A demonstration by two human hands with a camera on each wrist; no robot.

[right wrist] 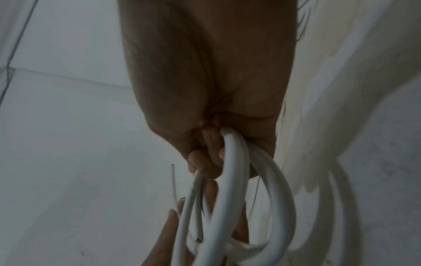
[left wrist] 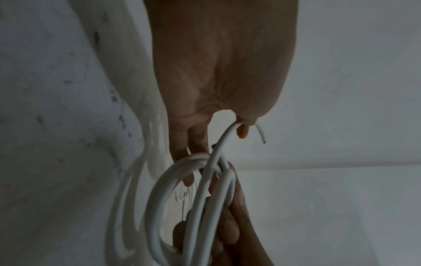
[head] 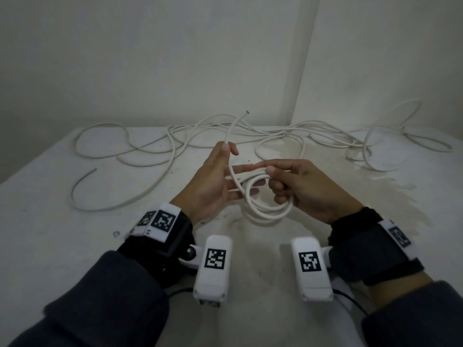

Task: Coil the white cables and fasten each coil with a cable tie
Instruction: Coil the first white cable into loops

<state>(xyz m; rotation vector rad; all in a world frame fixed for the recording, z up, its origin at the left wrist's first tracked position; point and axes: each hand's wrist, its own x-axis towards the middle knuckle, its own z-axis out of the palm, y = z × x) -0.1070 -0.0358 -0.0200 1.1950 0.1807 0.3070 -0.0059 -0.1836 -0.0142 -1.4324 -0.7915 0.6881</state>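
White table (head: 62, 246), both hands (head: 210, 181) gripping cable coil (head: 265, 209)

The cable (head: 263, 211) looped around the fingers (head: 244, 169) has a smooth, white, slightly glossy plastic jacket. Beneath them the bench (head: 62, 221) looks matt, whitish, rough and stained. Dark cloth wrist straps (head: 363, 256) carry smooth white plastic housings (head: 213, 269).
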